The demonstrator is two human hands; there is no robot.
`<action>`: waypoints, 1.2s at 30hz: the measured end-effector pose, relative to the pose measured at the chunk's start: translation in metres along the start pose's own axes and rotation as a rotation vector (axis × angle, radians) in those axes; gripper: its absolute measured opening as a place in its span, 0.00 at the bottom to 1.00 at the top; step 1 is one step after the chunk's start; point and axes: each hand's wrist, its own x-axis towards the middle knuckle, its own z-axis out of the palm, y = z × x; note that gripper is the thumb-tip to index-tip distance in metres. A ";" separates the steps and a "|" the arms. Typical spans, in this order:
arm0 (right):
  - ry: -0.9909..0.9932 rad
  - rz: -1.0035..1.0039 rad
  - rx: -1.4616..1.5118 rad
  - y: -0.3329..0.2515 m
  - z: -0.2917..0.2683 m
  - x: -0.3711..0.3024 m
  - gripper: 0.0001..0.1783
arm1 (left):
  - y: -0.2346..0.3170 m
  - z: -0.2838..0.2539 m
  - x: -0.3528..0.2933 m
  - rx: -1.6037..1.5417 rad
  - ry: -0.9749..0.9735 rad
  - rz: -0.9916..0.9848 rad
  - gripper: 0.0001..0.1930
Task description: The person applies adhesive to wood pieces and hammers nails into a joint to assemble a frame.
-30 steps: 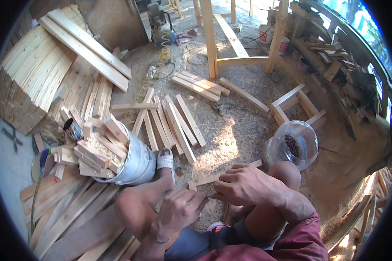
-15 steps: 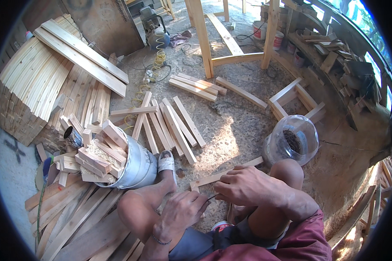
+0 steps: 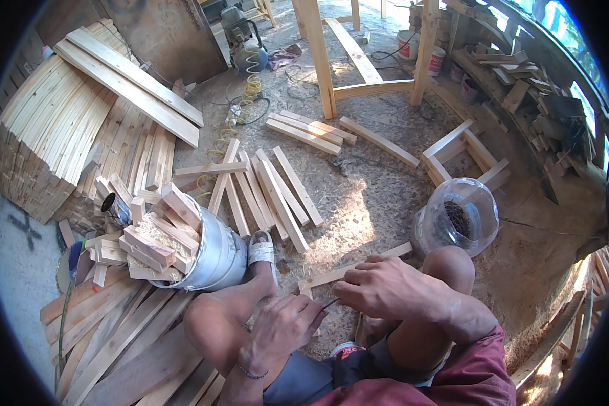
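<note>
Between your knees, your left hand pinches a thin dark nail-like piece, fingers closed; your right hand presses, fingers curled, on the wood strip lying on the floor; a slip could jab your fingertips; beyond, the metal bucket of offcuts looks overfull and could spill.

Both hands are drawing closer together over the wooden strip, the left hand curling its fingers around a thin dark nail-like piece toward two o'clock, while the right hand is settling lower toward eight o'clock to meet it.
</note>
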 end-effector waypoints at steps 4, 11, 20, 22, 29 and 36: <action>0.016 -0.010 0.007 0.000 0.000 0.001 0.09 | -0.001 0.000 -0.001 -0.005 -0.025 -0.021 0.06; -0.063 0.018 -0.023 0.000 -0.004 0.001 0.17 | -0.001 0.001 -0.003 0.017 -0.017 -0.017 0.06; -0.065 0.029 -0.022 0.000 -0.005 0.001 0.15 | -0.004 0.001 -0.004 0.017 -0.030 -0.008 0.06; -0.058 0.030 -0.013 0.001 -0.004 0.001 0.14 | -0.004 0.000 -0.004 0.021 -0.022 -0.004 0.06; -0.073 0.053 -0.028 0.002 0.001 0.001 0.15 | 0.002 -0.008 0.000 0.035 0.113 -0.010 0.06; 0.013 0.022 -0.033 0.000 0.008 0.001 0.11 | 0.003 -0.010 0.000 0.016 0.155 0.027 0.06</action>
